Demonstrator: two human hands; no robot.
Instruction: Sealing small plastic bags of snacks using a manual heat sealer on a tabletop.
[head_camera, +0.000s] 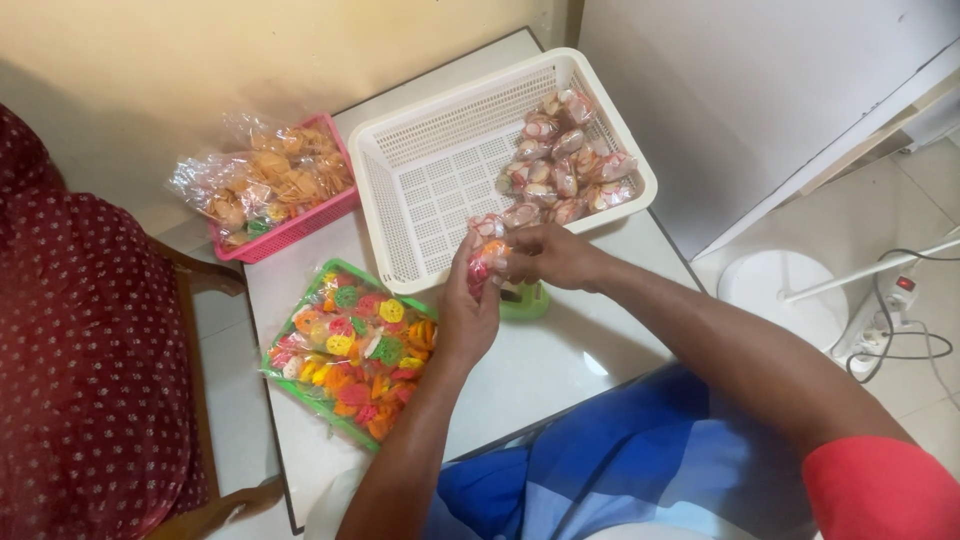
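Packet (486, 262): pinched between left hand (468, 318) and right hand (548, 255), above table (560, 350) beside basket (400, 190) edge. Risk: loosened pinch could drop it; filled packets (565, 160) crowd basket's far corner.

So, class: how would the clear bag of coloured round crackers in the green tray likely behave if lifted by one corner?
The bag of coloured crackers would probably sag, since its thin clear film looks floppy. It seems light for its size, the pieces being airy. They look brittle, so squeezing could crack them. Its glossy film may slip on the green tray.
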